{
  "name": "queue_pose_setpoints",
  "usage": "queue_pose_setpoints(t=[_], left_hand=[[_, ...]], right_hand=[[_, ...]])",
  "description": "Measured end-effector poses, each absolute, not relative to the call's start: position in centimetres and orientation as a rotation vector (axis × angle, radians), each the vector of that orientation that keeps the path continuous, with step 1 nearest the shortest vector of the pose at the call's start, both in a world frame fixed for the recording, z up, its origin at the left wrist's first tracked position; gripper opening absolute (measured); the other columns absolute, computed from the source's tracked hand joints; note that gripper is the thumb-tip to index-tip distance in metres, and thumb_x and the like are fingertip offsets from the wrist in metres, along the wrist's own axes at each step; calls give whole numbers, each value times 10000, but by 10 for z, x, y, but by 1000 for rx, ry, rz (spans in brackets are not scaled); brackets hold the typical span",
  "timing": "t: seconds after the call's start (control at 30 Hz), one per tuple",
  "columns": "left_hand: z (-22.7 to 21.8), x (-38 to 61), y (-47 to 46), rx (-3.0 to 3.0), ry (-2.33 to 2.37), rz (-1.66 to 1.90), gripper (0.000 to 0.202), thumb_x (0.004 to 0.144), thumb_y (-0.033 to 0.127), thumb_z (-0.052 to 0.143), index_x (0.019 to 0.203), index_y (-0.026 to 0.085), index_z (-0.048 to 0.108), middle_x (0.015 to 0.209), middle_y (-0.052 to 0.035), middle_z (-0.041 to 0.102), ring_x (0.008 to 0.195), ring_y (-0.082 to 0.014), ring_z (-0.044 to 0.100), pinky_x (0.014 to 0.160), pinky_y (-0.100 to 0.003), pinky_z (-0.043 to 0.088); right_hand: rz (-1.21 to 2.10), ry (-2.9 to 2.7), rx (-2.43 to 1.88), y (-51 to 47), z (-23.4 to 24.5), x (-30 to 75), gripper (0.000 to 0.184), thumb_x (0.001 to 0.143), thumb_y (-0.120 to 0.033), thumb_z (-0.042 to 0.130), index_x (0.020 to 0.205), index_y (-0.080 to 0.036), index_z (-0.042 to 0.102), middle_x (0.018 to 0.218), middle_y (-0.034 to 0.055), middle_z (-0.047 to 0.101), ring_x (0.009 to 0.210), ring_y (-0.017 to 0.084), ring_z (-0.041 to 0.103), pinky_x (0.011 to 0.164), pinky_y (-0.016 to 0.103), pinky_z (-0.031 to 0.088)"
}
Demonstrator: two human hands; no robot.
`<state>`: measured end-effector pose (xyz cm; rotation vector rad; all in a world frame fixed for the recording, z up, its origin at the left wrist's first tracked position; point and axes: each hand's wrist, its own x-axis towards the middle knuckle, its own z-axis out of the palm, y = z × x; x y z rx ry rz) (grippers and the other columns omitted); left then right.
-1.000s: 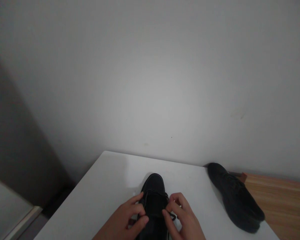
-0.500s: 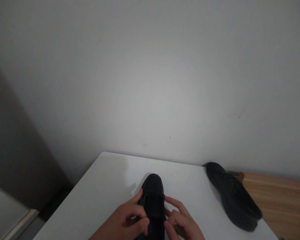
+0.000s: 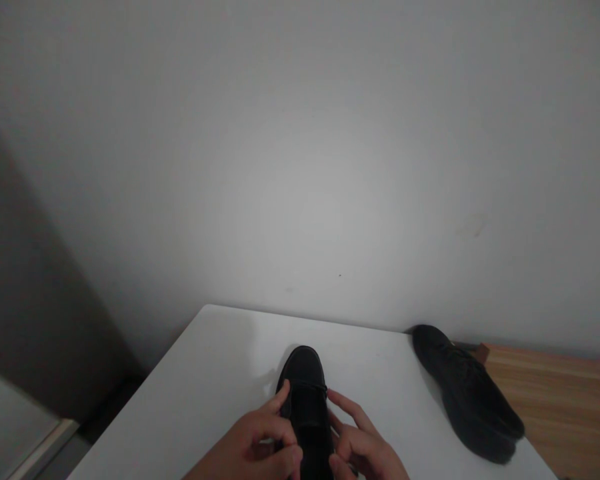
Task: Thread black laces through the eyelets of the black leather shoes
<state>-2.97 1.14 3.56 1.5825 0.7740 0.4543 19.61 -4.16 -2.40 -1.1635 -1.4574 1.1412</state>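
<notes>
Beginning at the left of the frame: passing the dark panel [image 3: 20,300] and the pale wall [image 3: 300,167], both looking the same as a second ago, then coming onto the white worktop [image 3: 205,380]. At lower centre, curling the left hand [image 3: 253,445] against the left flank of the black shoe [image 3: 305,370], stretching the index finger up along the shoe's edge and folding the other fingers low near the bottom of the frame; impossible to tell whether pinching something there or merely pressing. Keeping the shoe toe-away in the lower middle of the worktop, between both hands, sitting a touch higher in the frame than a second ago, with one lace [image 3: 307,385] now lying flat across the upper. Just right of it, no longer nipping a lace end as a second ago: spreading the right hand [image 3: 363,443] loosely, laying its index finger along the shoe's right edge, gripping nothing visible. Judging by that, shifting from pulling at the lace to pressing and steadying the upper. Farther right, leaving the second black shoe [image 3: 467,393] untouched at the worktop's right edge, well apart from both hands, with the wooden surface [image 3: 565,393] beyond it.
</notes>
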Motion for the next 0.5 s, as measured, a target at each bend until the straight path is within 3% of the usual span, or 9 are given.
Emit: queue_pose_setpoints(t=[0.07, 0.23, 0.37, 0.43, 0.5], left_hand=[[39, -31, 11, 1567, 757, 448, 330, 856, 494, 678, 762, 193, 776, 1267, -117, 713, 1545, -328, 51, 1130, -530, 333], [51, -32, 10, 1572, 763, 431, 361, 846, 539, 678, 750, 201, 764, 1366, -101, 650, 1544, -335, 75, 1187, -541, 190], [50, -33, 9, 1627, 760, 417, 383, 877, 563, 625, 782, 219, 765, 1199, -116, 722, 1545, -316, 115, 1200, -524, 147], [50, -35, 10, 1670, 822, 498, 402, 877, 583, 606, 782, 223, 757, 1110, -119, 720, 1499, -334, 255, 1175, -498, 226], [51, -35, 10, 1684, 921, 611, 448, 879, 606, 575, 757, 208, 740, 1078, -119, 680, 1309, -342, 492, 1069, -448, 379]], right_hand=[[1139, -1448, -1153, -41, -26, 196, 568, 819, -740, 578, 577, -227, 563, 1366, 204, 610, 1477, 322, 334, 1048, 402, 475], [1105, -1431, -1140, -43, -31, 193, 580, 814, -730, 593, 545, -218, 562, 1423, 184, 582, 1450, 335, 384, 1068, 428, 455], [982, -1444, -1214, -43, -23, 194, 565, 842, -715, 569, 584, -215, 625, 1385, 180, 606, 1384, 343, 481, 1056, 444, 463], [855, -1474, -1307, -43, -11, 197, 543, 862, -696, 560, 619, -219, 653, 1333, 166, 629, 1280, 323, 579, 1043, 420, 465], [749, -1532, -1354, -43, 6, 202, 494, 894, -644, 555, 654, -223, 653, 1167, 139, 683, 1098, 279, 665, 973, 370, 493]])
